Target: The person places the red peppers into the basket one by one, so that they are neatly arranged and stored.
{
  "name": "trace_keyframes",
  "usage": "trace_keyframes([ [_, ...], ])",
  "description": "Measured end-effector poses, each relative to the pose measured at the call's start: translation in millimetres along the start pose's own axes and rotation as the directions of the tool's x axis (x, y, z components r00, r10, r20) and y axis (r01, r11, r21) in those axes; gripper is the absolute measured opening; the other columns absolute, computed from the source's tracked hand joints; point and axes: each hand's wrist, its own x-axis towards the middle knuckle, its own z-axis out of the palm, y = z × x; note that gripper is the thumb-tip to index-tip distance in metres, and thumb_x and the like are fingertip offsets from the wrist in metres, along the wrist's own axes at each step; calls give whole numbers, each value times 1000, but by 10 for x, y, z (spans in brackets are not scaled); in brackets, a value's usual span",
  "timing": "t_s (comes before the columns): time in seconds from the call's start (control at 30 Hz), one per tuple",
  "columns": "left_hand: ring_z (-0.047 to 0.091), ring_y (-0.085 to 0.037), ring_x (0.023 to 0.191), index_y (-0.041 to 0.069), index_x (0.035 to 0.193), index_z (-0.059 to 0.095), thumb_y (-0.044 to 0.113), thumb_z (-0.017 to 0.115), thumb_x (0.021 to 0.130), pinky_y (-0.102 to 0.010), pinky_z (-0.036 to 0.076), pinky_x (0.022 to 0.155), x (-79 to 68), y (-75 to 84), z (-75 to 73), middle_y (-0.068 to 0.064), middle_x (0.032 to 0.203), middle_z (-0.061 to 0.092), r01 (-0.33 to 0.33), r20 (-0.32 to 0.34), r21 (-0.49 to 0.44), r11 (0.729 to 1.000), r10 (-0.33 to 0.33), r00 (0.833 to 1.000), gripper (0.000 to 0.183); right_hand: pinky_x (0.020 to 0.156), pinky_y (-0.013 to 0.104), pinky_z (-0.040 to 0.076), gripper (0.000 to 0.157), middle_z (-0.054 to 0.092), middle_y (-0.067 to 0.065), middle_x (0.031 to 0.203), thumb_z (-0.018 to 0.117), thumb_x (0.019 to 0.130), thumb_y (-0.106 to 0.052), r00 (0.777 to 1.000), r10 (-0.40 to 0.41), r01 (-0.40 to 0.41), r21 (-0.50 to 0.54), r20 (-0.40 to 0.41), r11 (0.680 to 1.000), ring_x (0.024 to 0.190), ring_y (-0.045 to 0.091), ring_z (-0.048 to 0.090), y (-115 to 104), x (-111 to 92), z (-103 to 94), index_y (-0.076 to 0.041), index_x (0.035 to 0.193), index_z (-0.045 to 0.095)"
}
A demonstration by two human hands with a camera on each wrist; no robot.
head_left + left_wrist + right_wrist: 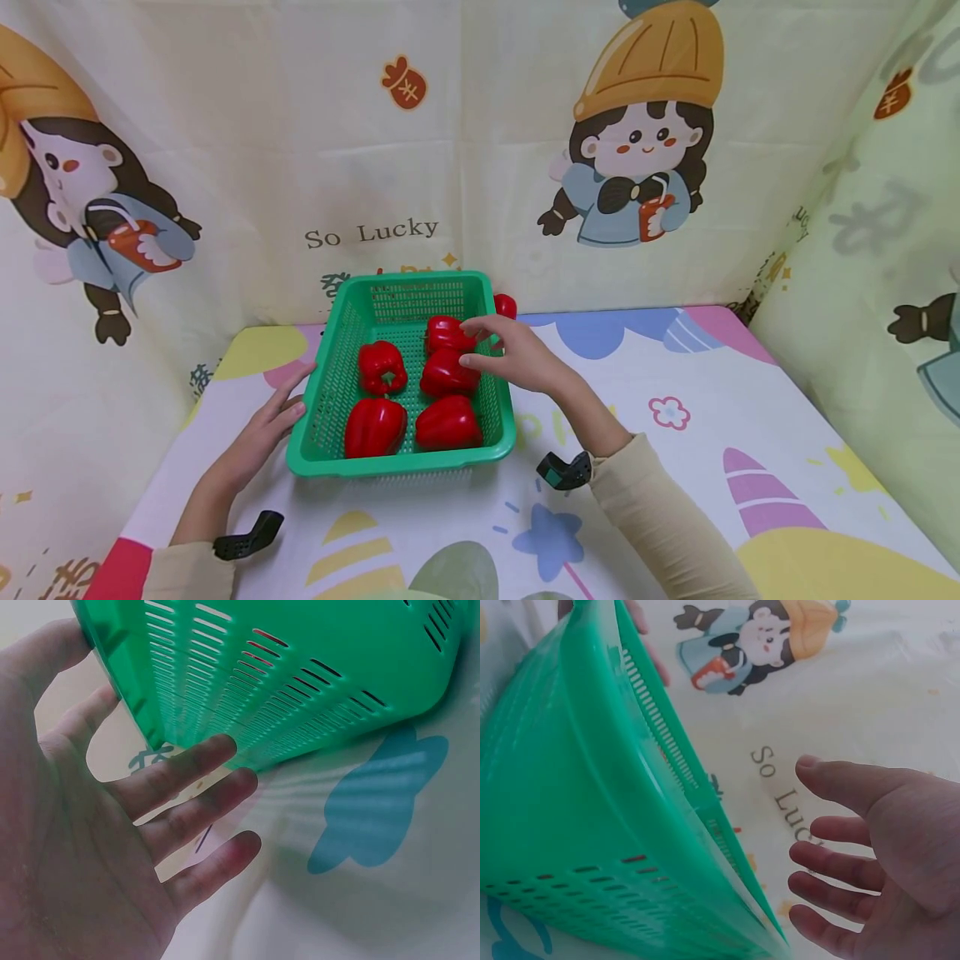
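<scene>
A green plastic basket (401, 462) holds several red bell peppers (448, 423). My left hand (262, 429) is at the basket's left side, its thumb and forefinger at the rim. In the left wrist view the other fingers of that hand (82, 825) spread out below the slotted wall. Over the right rim hovers my right hand (517, 354), thumb and fingers apart above two peppers at the basket's right side. The right wrist view shows this hand (870, 862) with nothing in its fingers, apart from the basket wall (577, 795).
Another red bell pepper (506, 306) lies outside the basket, behind its right rear corner and partly hidden. The table has a patterned white cloth (637, 417). A printed curtain (495, 167) hangs right behind the basket, and another (862, 250) runs along the right.
</scene>
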Motion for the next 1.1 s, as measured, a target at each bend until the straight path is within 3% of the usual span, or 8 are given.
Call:
trace_keyframes([
  [0.17, 37, 19, 116, 35, 156, 9, 32, 32, 105, -44, 43, 97, 2, -2, 1, -21, 157, 23, -5, 1, -4, 1000, 5, 1000, 55, 92, 44, 52, 50, 62, 4, 123, 71, 86, -28, 1000, -6, 6, 0, -14, 1000, 114, 31, 57, 60, 9, -38, -12, 132, 56],
  [0.5, 36, 20, 115, 35, 156, 9, 32, 32, 105, -44, 43, 97, 0, 5, 5, -22, 157, 23, 8, -5, -7, 1000, -8, 1000, 56, 95, 49, 50, 47, 62, 9, 124, 70, 88, -27, 999, -13, 13, 5, -31, 1000, 114, 33, 58, 115, 25, -108, -9, 129, 57],
  [1.1, 38, 19, 115, 34, 156, 10, 31, 32, 105, -43, 44, 96, 6, -18, 8, -22, 156, 23, -6, -9, 1, 1000, 6, 1000, 56, 87, 40, 54, 47, 65, 14, 121, 69, 88, -27, 998, 23, -22, 20, -64, 1000, 106, 31, 60, 300, 45, -194, -6, 129, 58],
])
